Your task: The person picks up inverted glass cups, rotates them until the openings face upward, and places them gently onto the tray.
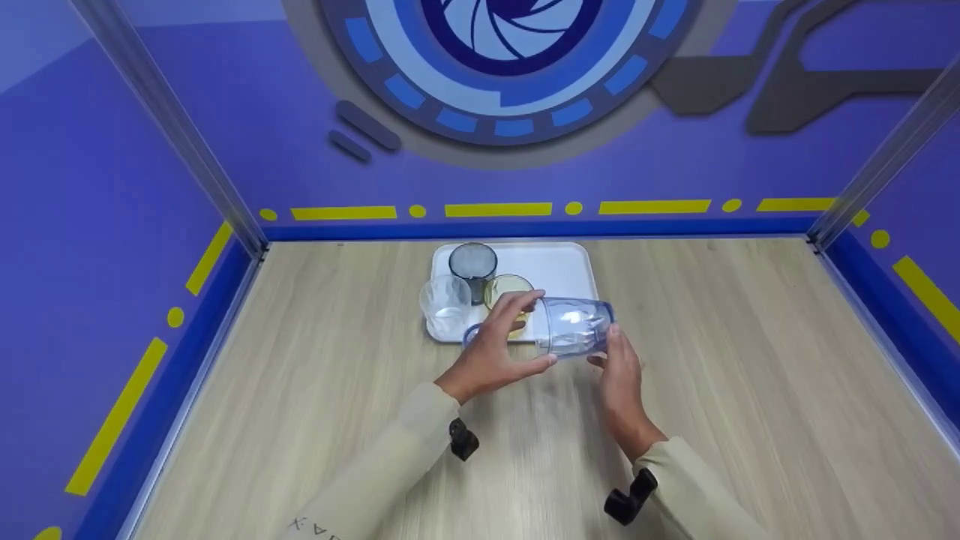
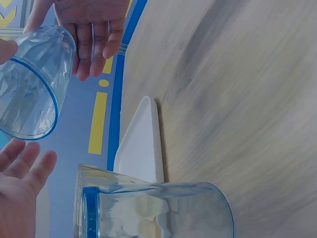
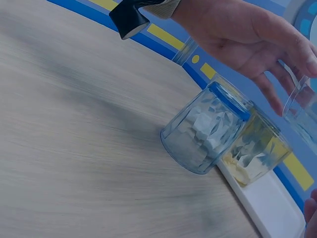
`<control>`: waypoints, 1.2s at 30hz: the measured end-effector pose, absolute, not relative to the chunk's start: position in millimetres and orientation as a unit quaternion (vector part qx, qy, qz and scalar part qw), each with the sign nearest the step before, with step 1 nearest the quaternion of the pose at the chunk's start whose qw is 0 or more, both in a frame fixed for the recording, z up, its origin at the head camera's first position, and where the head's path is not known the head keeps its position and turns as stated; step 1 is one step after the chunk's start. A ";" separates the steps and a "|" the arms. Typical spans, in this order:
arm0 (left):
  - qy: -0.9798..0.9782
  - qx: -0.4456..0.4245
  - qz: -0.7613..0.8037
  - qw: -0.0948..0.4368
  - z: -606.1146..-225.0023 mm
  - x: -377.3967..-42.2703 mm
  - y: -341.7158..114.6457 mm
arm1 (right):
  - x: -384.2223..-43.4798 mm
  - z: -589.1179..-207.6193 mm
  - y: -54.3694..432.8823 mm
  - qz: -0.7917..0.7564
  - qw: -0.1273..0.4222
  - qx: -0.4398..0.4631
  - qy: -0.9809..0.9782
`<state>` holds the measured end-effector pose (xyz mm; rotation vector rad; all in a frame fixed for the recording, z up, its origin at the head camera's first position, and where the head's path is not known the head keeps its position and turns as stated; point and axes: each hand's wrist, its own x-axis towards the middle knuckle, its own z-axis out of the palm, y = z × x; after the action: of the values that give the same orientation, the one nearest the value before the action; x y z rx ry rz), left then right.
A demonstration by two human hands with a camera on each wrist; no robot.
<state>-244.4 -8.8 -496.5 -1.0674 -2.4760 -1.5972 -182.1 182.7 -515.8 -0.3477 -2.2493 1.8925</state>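
A clear blue-tinted cup (image 1: 577,326) lies on its side in the air, held between both hands near the tray's front edge. My left hand (image 1: 491,349) spans its rim, thumb at the near side and fingers at the far side. At the base end, my right hand (image 1: 622,379) grips with its thumb on the cup; in the left wrist view the fingers of this right hand (image 2: 94,34) stretch out behind the base. A second blue-rimmed cup (image 3: 205,131) stands left of the hands, mostly hidden by the left hand in the head view.
On the white tray (image 1: 562,262) stand a dark grey cup (image 1: 473,262), a colourless cup (image 1: 445,300) and a yellow cup (image 1: 508,285), the last partly behind the left hand. The wooden table (image 1: 337,375) meets blue-purple walls (image 1: 637,176) at the back and sides.
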 end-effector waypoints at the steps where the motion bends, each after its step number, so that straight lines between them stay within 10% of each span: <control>1: -0.788 -0.341 -0.513 0.005 -496.8 -244.6 -8.4 | -181.7 -516.1 182.6 0.640 0.089 -0.116 -0.754; 36: -0.774 -0.363 -0.519 0.008 -480.5 -247.7 -0.4 | -181.5 -517.0 189.7 0.633 0.069 -0.116 -0.762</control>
<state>-247.7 -0.4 -480.5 -1.1346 -2.4190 -1.6228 -181.5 189.7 -517.0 -0.3480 -2.2950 1.9058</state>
